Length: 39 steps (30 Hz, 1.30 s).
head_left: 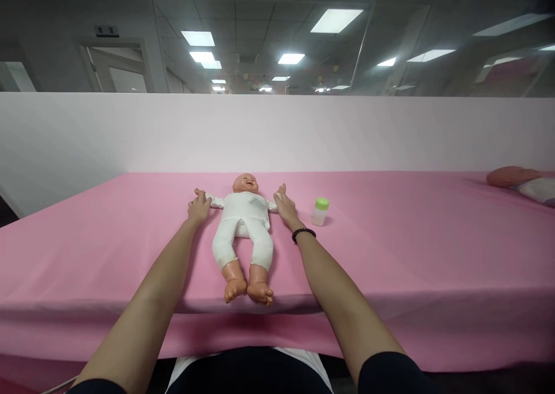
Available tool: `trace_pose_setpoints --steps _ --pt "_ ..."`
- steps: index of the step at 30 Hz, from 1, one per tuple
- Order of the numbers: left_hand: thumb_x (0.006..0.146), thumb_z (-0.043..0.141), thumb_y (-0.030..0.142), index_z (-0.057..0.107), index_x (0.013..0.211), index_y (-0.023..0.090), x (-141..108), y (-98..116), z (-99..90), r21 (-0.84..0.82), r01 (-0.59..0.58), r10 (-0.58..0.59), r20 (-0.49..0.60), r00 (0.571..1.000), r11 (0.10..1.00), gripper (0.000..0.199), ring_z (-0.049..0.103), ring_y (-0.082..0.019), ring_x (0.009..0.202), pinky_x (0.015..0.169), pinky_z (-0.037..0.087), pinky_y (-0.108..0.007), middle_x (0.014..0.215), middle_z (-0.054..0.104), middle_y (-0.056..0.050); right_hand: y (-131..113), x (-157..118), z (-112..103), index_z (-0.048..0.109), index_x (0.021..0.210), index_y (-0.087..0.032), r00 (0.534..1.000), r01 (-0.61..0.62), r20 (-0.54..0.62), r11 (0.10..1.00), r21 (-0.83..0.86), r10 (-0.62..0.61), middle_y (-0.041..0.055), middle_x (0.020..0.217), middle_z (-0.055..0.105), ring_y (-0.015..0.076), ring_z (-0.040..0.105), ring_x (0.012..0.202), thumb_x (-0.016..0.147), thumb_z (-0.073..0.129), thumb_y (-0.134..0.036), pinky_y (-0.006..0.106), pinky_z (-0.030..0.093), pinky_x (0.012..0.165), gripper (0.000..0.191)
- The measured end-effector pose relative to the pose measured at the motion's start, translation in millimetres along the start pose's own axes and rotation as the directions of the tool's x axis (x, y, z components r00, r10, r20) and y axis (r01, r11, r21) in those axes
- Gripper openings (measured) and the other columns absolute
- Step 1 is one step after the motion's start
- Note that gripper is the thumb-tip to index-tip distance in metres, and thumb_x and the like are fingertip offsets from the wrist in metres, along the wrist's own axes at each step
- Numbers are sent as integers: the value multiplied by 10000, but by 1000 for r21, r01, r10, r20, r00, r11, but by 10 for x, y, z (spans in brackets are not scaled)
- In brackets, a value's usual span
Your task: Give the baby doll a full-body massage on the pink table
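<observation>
A baby doll point(246, 210) with a white cloth body lies on its back on the pink-covered table point(390, 244), feet toward me and arms spread. My left hand point(199, 207) is closed around the doll's forearm on the left, just below its small hand. On the other side my right hand point(286, 207), a dark beaded bracelet at its wrist, grips the doll's other forearm. Right of that hand stands a small white bottle point(319, 217) with a green cap, apart from my fingers.
At the far right edge lies another doll point(515, 177), partly cut off. A low white partition point(277, 131) runs along the table's back, with glass above it. The table's front edge hangs close to my body.
</observation>
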<state>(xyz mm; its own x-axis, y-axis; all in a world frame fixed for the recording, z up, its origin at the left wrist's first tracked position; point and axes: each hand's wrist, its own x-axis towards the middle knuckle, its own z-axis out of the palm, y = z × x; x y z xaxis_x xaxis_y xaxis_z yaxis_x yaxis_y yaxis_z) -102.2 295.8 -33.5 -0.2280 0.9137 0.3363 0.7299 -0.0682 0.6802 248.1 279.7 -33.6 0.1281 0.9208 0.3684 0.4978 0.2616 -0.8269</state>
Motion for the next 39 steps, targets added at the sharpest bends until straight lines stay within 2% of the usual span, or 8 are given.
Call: trace_pose_setpoints --steps 7,13,16,19,23,27,33,39 --pt "956 487 509 689 1040 279 236 108 -43 92 73 -87 153 984 993 317 479 -479 1377 1123 292 -652 1411 638 -122 97 83 -37 404 1617 -350 984 -171 27 978 -119 175 -11 1678 376 416 227 1554 984 321 -722 635 69 1261 739" --pt "998 561 510 663 1247 209 386 248 117 28 174 -176 106 979 984 404 546 -358 1326 1166 316 -627 1266 681 -129 130 145 -16 588 1456 -335 973 -230 -7 972 -56 230 74 1475 610 382 383 1474 992 366 -685 631 106 1247 622" --pt "998 622 467 613 1329 165 457 288 209 -80 219 -216 36 976 973 448 608 -289 1240 1106 453 -563 1313 644 -124 125 182 -50 626 1359 -309 976 -216 -20 975 61 217 59 1394 666 315 502 1389 997 390 -614 550 257 1232 528" --pt "1010 621 408 552 1400 165 518 325 234 -228 214 -226 -28 974 950 465 655 -260 1157 987 561 -483 1349 623 -134 101 204 -170 492 1468 -285 983 -173 -30 961 215 183 70 1499 594 242 562 1346 984 433 -555 422 425 1140 558" --pt "917 699 330 519 1403 125 529 339 117 -362 95 -116 -37 993 927 557 682 -272 1145 935 582 -413 1356 637 -188 32 145 -424 280 1612 -333 989 -148 56 918 367 137 90 1565 530 245 593 1333 936 560 -552 422 515 1034 763" --pt "745 739 360 636 1230 138 386 297 -95 -402 -135 157 21 987 906 544 683 -307 1157 957 569 -412 1257 706 -166 -58 11 -655 608 1427 -288 963 -110 269 895 432 -11 82 1521 575 279 569 1371 850 716 -484 420 517 1038 619" --pt "627 764 399 752 960 217 31 199 -336 -309 -444 519 226 824 841 380 688 -312 1108 1050 515 -482 1125 769 -99 -124 -81 -776 775 1203 -255 852 -73 507 930 360 -129 90 1386 663 297 624 1270 640 806 -239 435 484 1079 564" --pt "666 763 387 831 939 301 -26 240 -419 -238 -593 628 450 635 769 294 659 -322 1197 1139 456 -493 1150 786 -83 -179 -27 -656 834 805 -230 789 30 607 992 120 -97 82 1387 639 346 569 1292 445 796 -42 438 454 1127 408"
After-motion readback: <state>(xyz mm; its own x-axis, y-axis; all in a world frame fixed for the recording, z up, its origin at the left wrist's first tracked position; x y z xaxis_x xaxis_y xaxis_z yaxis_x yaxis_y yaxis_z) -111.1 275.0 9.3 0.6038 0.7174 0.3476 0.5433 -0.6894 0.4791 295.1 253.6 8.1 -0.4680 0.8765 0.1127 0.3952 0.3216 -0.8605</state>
